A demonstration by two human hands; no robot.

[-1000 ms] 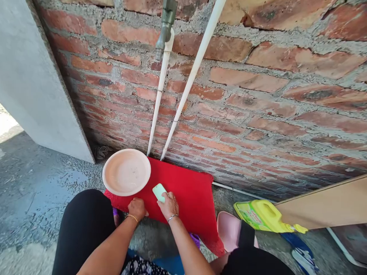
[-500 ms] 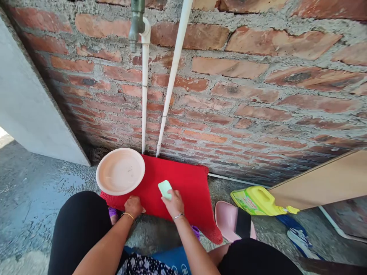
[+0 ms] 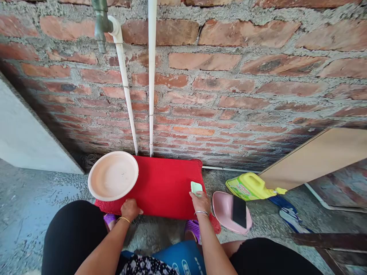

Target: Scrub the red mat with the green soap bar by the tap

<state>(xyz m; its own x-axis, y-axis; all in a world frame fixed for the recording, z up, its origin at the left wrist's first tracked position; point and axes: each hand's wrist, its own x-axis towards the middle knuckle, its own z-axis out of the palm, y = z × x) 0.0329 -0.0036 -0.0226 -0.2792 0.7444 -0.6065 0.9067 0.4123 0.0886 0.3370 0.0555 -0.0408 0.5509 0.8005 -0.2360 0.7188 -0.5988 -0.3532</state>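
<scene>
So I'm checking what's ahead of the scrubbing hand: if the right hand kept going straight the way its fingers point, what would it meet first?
Past the green sponge held by the right hand, only red mat, then probably the brick wall; depth is unclear.

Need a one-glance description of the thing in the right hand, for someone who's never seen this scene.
Start at the brick wall and follow the two white pipes down to the red mat on the floor. At the mat's right edge, the right hand holds a small pale green bar of soap. It is the only mint-coloured thing there, much smaller than the pink plate and yellow jug.
</scene>
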